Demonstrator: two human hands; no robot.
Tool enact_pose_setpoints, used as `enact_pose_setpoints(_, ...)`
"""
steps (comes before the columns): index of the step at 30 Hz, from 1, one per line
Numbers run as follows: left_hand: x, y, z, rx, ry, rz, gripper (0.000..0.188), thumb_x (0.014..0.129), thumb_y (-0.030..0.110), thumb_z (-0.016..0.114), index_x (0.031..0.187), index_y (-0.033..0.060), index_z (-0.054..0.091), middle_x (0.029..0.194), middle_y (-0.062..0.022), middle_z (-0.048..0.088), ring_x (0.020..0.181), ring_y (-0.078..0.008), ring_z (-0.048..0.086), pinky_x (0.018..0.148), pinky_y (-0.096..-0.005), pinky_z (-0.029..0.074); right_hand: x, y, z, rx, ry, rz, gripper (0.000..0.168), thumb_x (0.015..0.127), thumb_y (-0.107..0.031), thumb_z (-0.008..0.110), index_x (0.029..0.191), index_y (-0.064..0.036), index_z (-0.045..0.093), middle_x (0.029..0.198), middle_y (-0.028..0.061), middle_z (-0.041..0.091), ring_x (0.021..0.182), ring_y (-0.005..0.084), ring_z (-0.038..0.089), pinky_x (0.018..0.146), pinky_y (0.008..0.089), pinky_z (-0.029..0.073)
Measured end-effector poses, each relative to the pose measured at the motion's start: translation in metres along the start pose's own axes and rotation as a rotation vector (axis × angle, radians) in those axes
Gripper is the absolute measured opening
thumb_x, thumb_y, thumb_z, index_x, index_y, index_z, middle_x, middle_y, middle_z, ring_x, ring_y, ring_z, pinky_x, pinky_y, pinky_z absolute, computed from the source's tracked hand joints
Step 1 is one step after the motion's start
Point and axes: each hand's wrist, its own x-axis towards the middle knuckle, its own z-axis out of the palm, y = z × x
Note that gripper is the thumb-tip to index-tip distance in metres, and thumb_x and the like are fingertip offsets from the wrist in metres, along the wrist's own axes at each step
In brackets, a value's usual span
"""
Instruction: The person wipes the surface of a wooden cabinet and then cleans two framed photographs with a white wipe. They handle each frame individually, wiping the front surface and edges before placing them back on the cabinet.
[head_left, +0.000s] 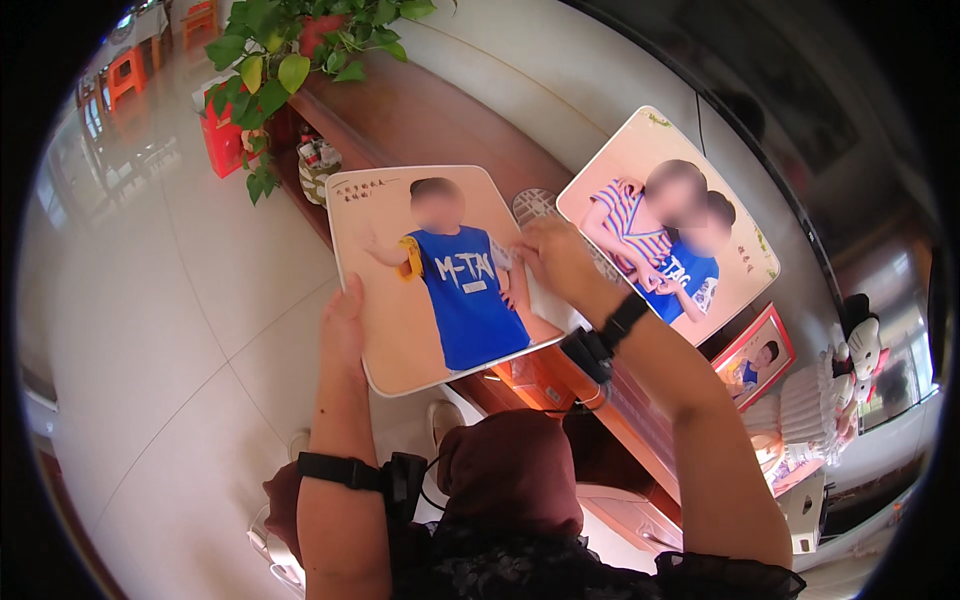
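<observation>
A white-edged photo panel (390, 300) with rounded corners shows a person in a blue shirt. My left hand (346, 319) grips its left edge, with the fingers hidden behind it. My right hand (551, 259) is at its right edge, fingers bent against the border; whether they pinch the panel is hard to tell. Behind my right forearm, a second photo panel (607, 161) of two people leans against the wall on the wooden cabinet. A red-framed photo (756, 358) stands to its right.
The reddish-brown wooden cabinet (420, 112) runs diagonally, with a lower drawer and shelf. A leafy potted plant (277, 75) hangs over its far end, near a red box (223, 139) and a patterned container (319, 169). A dark television (810, 127) and plush toys (817, 397) are at right.
</observation>
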Motion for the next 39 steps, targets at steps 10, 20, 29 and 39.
enact_pose_setpoints(10, -0.006, 0.004, 0.003, 0.009, 0.005, 0.016, 0.040, 0.094, 0.034, 0.053, 0.107, -0.0035, 0.055, 0.102, -0.0135, 0.065, 0.087, -0.0211, 0.066, 0.074, -0.0319, 0.054, -0.032, -0.034, -0.023, 0.286, -0.125, 0.022, 0.010, 0.077, -0.009, 0.067, 0.086, -0.007, 0.069, 0.083, 0.0121, 0.064, 0.078, 0.0302, 0.059, 0.071, 0.0377, 0.047)
enact_pose_setpoints(20, -0.001, 0.002, 0.002, -0.017, -0.072, -0.005, 0.043, 0.095, 0.036, 0.052, 0.112, -0.0039, 0.055, 0.106, -0.0132, 0.065, 0.091, -0.0202, 0.065, 0.079, -0.0308, 0.052, 0.019, 0.030, 0.010, 0.195, -0.029, 0.274, 0.015, 0.077, -0.015, 0.066, 0.082, -0.002, 0.069, 0.078, 0.0173, 0.064, 0.077, 0.0324, 0.061, 0.070, 0.0401, 0.048)
enact_pose_setpoints(29, 0.015, -0.010, -0.014, 0.016, -0.006, 0.065, 0.044, 0.095, 0.036, 0.052, 0.109, -0.0053, 0.057, 0.102, -0.0130, 0.065, 0.089, -0.0195, 0.065, 0.078, -0.0305, 0.051, -0.063, -0.020, -0.048, 0.181, -0.223, 0.154, 0.011, 0.080, -0.010, 0.065, 0.086, -0.002, 0.067, 0.079, 0.0129, 0.064, 0.074, 0.0289, 0.060, 0.069, 0.0361, 0.047)
enact_pose_setpoints(39, 0.004, -0.003, -0.004, -0.129, -0.091, -0.004, 0.047, 0.096, 0.036, 0.050, 0.115, -0.0074, 0.054, 0.107, -0.0158, 0.064, 0.094, -0.0233, 0.064, 0.082, -0.0339, 0.051, -0.057, -0.104, -0.054, 0.318, -0.219, 0.120, 0.009, 0.079, -0.013, 0.066, 0.084, -0.006, 0.068, 0.084, 0.0096, 0.063, 0.087, 0.0294, 0.058, 0.078, 0.0382, 0.047)
